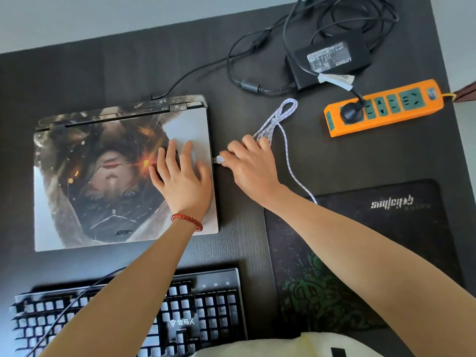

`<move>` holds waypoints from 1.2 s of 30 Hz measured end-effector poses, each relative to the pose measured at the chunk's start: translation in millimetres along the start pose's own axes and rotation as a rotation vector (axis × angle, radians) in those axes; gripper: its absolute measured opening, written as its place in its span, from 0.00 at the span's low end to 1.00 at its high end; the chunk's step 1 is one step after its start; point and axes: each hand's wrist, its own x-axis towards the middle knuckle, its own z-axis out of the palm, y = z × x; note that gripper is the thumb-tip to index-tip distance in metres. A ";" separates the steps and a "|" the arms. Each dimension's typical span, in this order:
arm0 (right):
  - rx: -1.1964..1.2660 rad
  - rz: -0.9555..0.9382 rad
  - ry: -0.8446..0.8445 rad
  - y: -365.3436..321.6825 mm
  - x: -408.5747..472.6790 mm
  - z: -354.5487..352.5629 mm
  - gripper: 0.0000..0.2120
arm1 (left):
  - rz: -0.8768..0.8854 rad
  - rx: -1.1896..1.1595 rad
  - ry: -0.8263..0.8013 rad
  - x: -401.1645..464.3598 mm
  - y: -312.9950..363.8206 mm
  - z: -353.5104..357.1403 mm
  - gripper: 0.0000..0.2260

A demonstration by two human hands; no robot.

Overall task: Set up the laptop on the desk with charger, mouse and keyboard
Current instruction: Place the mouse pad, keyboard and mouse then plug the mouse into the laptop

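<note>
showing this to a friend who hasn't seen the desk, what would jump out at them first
Probably the closed laptop at centre left, its lid covered in a large painted portrait, with the left hand pressed flat on it. Next, the bright orange power strip at upper right, with one black plug in it. Then the right hand holding a white USB plug at the laptop's right edge, its braided cable looping behind.

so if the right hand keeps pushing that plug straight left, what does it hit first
Most likely the right side edge of the laptop: the right hand holds the white plug with its tip right at that edge. Whether it lines up with a port isn't visible.
</note>
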 end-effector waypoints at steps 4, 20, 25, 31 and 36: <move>0.035 -0.053 0.032 6.2 3.4 3.0 0.05 | 0.010 -0.006 0.016 0.8 -0.9 1.4 0.19; 0.209 0.056 0.125 3.8 0.9 12.1 0.04 | -0.005 -0.017 -0.016 0.6 1.7 -2.6 0.20; 0.223 0.036 0.116 6.0 -4.3 10.7 0.04 | -0.022 -0.018 -0.049 0.3 3.0 -5.6 0.20; 0.256 0.113 0.127 -2.5 -19.3 10.3 0.03 | -0.038 -0.006 -0.048 0.6 2.5 -5.3 0.21; 0.255 0.198 0.099 -5.2 -16.1 9.0 0.03 | -0.042 -0.004 -0.060 0.4 2.3 -5.1 0.21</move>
